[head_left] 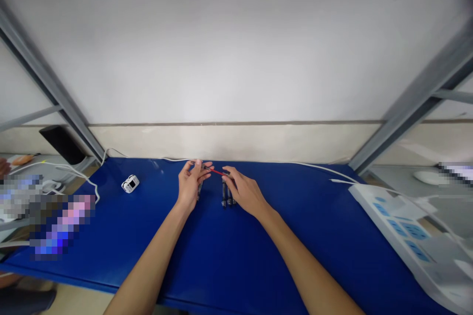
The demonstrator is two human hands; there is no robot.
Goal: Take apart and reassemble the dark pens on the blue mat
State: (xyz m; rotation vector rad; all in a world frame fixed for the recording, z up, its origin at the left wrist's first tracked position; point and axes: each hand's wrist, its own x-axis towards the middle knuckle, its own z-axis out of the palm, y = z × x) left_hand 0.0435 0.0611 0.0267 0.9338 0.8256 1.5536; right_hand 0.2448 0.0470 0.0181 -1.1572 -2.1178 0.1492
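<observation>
Both my hands are out over a blue table top [207, 256], near its far edge. My left hand [191, 184] is closed in a pinch on a small dark part at the end of a thin red wire [217, 172]. My right hand [244, 191] pinches the other end of that red wire, its fingers curled. Just below and between the hands, several dark slim cylinders [226, 196] lie side by side on the blue surface, partly hidden by my right hand. Another dark piece [200, 190] shows under my left hand.
A small white device [130, 183] lies to the left on the blue top. A white cable [306, 165] runs along the far edge. A white unit with blue panels [406, 231] sits at the right. Grey frame struts [410, 103] rise at both sides. A black object [61, 143] stands at the far left.
</observation>
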